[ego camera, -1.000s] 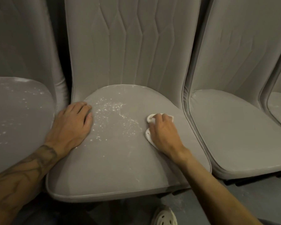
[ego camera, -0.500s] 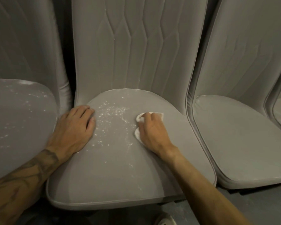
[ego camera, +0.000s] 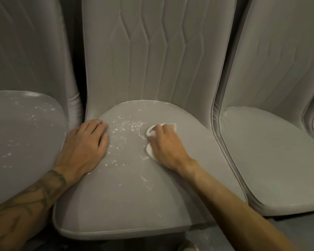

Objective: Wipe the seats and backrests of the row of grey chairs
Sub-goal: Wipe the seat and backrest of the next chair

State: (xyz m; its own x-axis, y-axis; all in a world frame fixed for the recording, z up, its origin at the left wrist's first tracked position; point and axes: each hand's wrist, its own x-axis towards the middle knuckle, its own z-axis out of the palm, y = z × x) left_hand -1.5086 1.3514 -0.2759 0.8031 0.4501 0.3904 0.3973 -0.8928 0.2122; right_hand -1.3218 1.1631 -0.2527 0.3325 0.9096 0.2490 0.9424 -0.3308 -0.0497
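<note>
Left hand (ego camera: pixel 83 147) flat, right hand (ego camera: pixel 166 145) curled, gripping

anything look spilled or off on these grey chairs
White powdery specks are scattered over the middle grey chair seat, between the flat left hand and the right hand holding a white cloth. More speckle the left grey seat; the right grey seat looks clean.
</note>
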